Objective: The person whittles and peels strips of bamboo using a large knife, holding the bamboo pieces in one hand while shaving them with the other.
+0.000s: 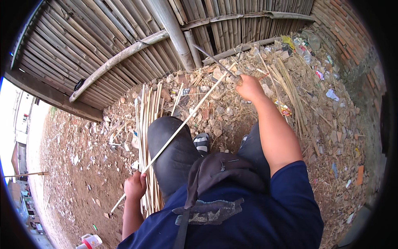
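A long, pale bamboo strip (181, 125) slants across my right-to-left front, over my left thigh. My left hand (135, 185) is closed around it near its lower end, and a short tail sticks out below the fist. My right hand (250, 88) grips the handle of a long-bladed knife (215, 61), the dark blade pointing up and to the left. That blade crosses the strip close to its far end; whether the two touch I cannot tell. Beside my left leg lies a bundle of similar bamboo strips (143, 120), partly hidden by my knee.
A bamboo slat wall (116, 45) with a thick post (176, 35) stands ahead, meeting a brick wall (348, 31) at right. More split bamboo (290, 89) lies on stony, littered ground. A white and red container (90, 240) stands at lower left.
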A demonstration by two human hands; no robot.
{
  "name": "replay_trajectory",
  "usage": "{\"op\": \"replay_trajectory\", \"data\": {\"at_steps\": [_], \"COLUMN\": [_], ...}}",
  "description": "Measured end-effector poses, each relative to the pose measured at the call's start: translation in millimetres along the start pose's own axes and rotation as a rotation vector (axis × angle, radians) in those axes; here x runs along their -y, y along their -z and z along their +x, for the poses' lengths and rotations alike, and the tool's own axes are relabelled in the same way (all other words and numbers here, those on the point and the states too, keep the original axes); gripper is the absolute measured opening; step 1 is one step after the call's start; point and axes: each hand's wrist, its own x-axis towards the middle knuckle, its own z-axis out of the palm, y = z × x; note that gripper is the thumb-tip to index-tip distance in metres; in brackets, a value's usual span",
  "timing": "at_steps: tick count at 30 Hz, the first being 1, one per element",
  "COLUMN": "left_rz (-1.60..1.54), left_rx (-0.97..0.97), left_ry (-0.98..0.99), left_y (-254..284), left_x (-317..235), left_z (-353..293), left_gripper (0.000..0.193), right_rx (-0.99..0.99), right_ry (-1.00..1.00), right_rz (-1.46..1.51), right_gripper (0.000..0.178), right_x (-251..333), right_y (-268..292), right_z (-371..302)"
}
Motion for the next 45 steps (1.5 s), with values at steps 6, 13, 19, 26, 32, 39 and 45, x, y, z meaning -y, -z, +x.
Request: {"op": "replay_trajectory", "data": {"at_steps": [6, 13, 19, 26, 32, 39, 45], "left_rz": [0.022, 0.053, 0.047, 0.079, 0.042, 0.036, -0.213], "left_rx": [-0.044, -0.083, -0.083, -0.126, -0.114, -0.058, 0.152], "left_ry": [-0.034, -0.020, -0.003, -0.033, -0.020, 0.013, 0.030], "left_y": [-8.5, -11.5, -26.4, -3.4, -10.9, -0.4, 20.6], "left_x": [1.2, -0.3, 7.6, -2.7, -1.1, -5.8, -20.1], "left_z": [-4.8, -4.0, -7.9, -4.6, -8.4, -3.7, 6.3], "left_gripper": [0.034, 0.035, 0.035, 0.035, 0.035, 0.034, 0.034], "right_rx": [0.253, 0.083, 0.242, 0.092, 0.312, -0.043, 0.079], "right_ry": [0.202, 0.069, 0.108, -0.016, 0.257, -0.030, 0.061], "right_rz": [-0.228, -0.121, -0.195, -0.103, -0.256, -0.080, -0.033], "right_gripper": [0.016, 0.023, 0.023, 0.036, 0.022, 0.038, 0.031], "right_x": [43.9, 2.2, 23.9, -7.0, 39.6, -28.9, -5.2], "right_y": [5.1, 10.8, 15.1, 16.6, 5.1, 7.7, 23.7], "right_z": [-36.0, -13.0, -31.3, -6.9, -41.4, 5.3, -17.9]}}
